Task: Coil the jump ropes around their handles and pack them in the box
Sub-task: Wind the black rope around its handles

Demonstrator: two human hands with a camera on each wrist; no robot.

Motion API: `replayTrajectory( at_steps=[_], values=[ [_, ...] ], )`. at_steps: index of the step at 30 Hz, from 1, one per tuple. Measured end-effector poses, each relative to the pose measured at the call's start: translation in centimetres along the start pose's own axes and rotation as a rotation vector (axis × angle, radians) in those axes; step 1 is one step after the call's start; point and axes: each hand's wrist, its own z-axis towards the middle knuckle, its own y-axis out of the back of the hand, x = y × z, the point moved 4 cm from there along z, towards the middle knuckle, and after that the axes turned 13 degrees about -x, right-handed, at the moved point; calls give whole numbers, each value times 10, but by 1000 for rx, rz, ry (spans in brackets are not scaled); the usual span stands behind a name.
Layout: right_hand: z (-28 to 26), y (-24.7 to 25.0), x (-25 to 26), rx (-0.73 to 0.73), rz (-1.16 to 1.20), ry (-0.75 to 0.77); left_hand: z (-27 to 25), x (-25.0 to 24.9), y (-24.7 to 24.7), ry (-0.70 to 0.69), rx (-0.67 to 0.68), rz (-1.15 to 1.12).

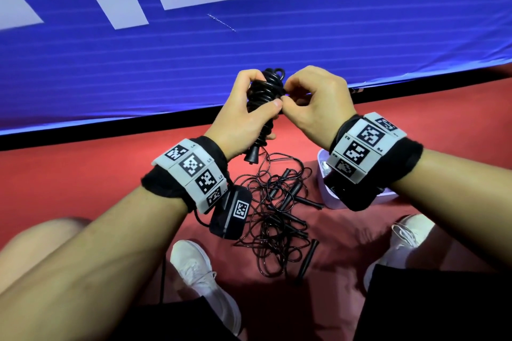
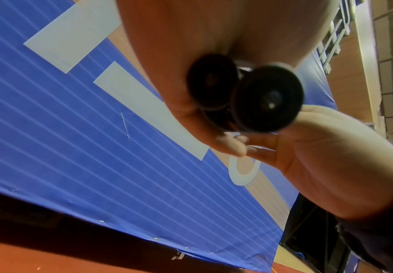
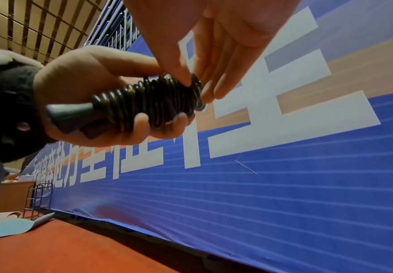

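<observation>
Step in hand: finishing the coil on one jump rope. Left hand (image 1: 243, 111) is wrapped round the coiled rope bundle (image 1: 263, 91), fingers and thumb curled over the black coils, both handles held together inside the fist; their flared butt ends (image 2: 244, 96) poke out below the palm in the left wrist view. Right hand (image 1: 313, 102) sits just beside the left, touching it at the thumbs, fingertips (image 3: 186, 81) pinching the last turn of cord at the top end of the bundle. Right wrist view shows tight stacked coils along the handles, so winding looks nearly done; judged to be the tuck or lock of the loose end. Cannot tell whether the end is already secured. Next move likely needs the right hand to thread or snug the tail under a coil while the left holds its squeeze so turns don't spring off, then carry the bundle to the box (image 1: 325, 191), which sits on the red floor (image 1: 83, 174) below the right wrist, mostly hidden by it. Below both hands, between the shoes, a tangled pile of uncoiled ropes (image 1: 279, 216) waits, so the task looks far from finished.
</observation>
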Motion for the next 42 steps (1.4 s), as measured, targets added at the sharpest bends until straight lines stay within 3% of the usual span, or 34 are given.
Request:
replayTrajectory(
  at_steps=[9,15,24,30,42],
  values=[
    [-3,1,6,39,134,51,-4,-8,5,-116,41,91],
    [-8,-2,5,191,149,27,0,-6,11,-52,-17,24],
    [-3,5,8,74,83,78,1,-9,8,13,66,-116],
    [-1,5,7,84,8,124,1,-7,7,-47,23,-27],
    [2,6,13,24,-71,241,2,-8,6,-50,23,-86]
  ],
)
